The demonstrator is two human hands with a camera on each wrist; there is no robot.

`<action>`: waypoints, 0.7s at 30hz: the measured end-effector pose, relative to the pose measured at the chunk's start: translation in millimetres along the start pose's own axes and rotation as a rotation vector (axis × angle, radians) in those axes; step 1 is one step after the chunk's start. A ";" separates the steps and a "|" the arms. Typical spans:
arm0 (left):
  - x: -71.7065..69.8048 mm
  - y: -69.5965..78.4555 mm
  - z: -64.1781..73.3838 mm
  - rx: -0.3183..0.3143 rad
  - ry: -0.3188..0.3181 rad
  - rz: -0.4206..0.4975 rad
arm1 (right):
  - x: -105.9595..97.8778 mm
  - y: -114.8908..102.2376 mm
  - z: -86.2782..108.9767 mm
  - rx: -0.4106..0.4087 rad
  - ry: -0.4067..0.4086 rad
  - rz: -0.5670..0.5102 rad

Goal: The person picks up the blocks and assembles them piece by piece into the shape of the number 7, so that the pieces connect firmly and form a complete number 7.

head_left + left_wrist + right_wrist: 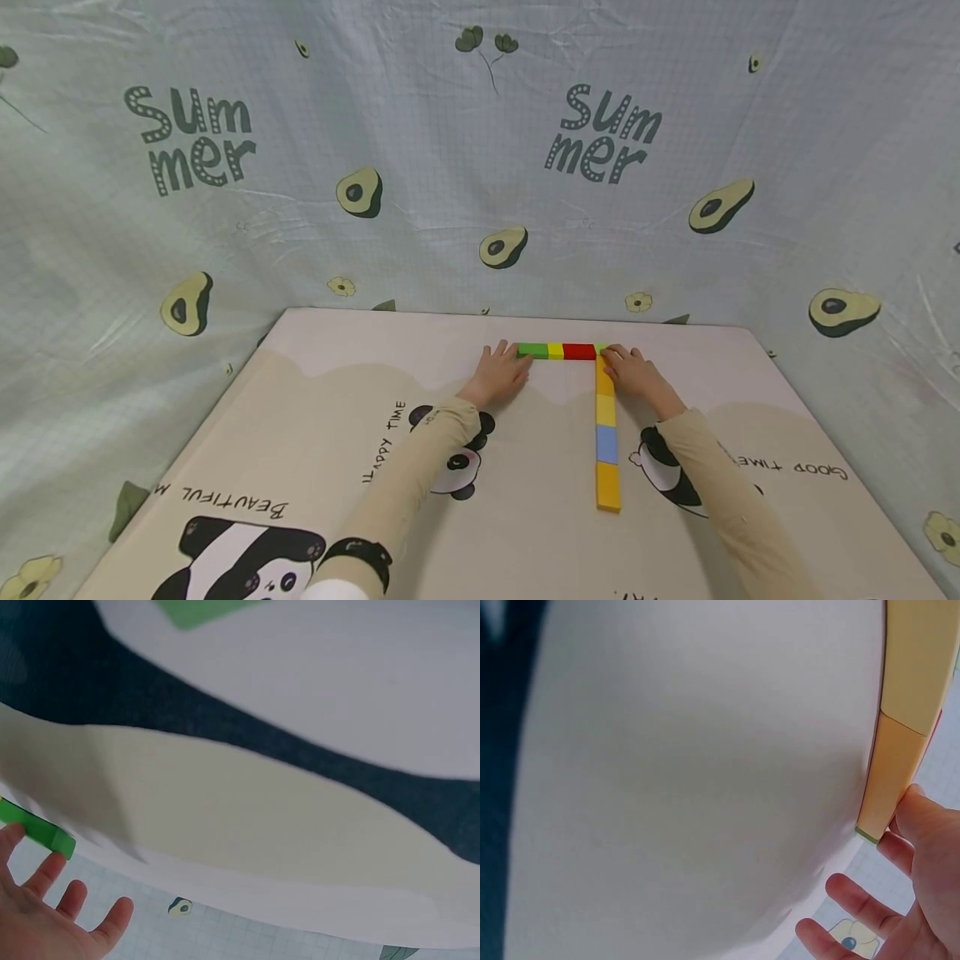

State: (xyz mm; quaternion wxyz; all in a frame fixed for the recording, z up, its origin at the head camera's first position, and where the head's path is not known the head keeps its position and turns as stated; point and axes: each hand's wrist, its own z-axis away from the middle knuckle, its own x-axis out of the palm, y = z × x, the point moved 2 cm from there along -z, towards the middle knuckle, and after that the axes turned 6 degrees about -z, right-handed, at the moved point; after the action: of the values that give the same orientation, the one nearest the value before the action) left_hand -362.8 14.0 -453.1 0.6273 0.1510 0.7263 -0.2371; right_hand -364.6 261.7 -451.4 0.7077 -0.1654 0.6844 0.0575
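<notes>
My left hand (497, 372) touches the left end of a green block (533, 351) with its fingertips, the other fingers spread. From there a small yellow block (555, 351) and a red block (579, 352) run right to a light green block (600, 348). At that corner my right hand (637, 373) rests thumb and index finger against the blocks. In the right wrist view its thumb lies along an orange block (892, 761) and its other fingers stretch out. Towards me the column continues with yellow (605, 410), blue (607, 444) and orange-yellow (608, 487) blocks.
The blocks lie on a table (540, 467) under a pale cloth printed with pandas and lettering. Its far edge runs just behind the row. A curtain (420, 125) with avocado prints hangs behind and along both sides.
</notes>
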 end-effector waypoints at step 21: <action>2.4 2.1 0.2 -0.018 -0.030 0.047 | 1.3 1.9 -1.2 0.017 -0.013 0.006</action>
State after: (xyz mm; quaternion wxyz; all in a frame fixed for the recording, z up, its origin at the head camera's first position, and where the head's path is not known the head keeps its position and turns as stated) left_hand -361.9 15.5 -455.8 0.6449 0.1589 0.7151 -0.2179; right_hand -366.3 263.0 -453.1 0.7133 -0.1571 0.6808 0.0550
